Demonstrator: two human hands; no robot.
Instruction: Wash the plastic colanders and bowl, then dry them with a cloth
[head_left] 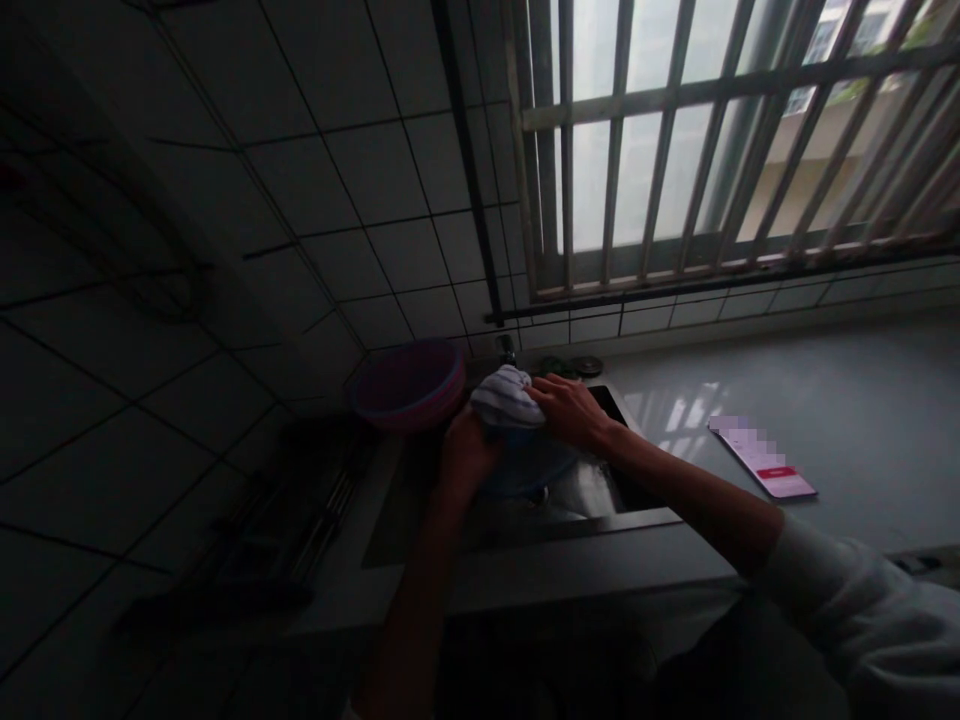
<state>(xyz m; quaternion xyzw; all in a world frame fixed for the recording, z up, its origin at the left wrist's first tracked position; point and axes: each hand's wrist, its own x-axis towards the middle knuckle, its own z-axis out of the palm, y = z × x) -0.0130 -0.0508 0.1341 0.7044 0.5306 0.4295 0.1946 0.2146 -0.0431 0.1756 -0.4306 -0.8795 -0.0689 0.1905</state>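
A white cloth with dark stripes (506, 397), bunched up, is held between my two hands over the sink. My right hand (568, 407) grips its right side, fingers curled over the top. On the lower left, my left hand (466, 447) closes on the cloth; its fingers are dim and partly hidden. Beneath the cloth sits a blue basin (525, 468) inside the metal sink (592, 490). The basin's contents are too dark to make out.
A pink basin (409, 390) stands behind the sink on the left, near the faucet (505, 348). Dark round items (586, 366) lie by the wall. A pink and white packet (765, 460) rests on the right counter (862, 400). A barred window (675, 150) is above.
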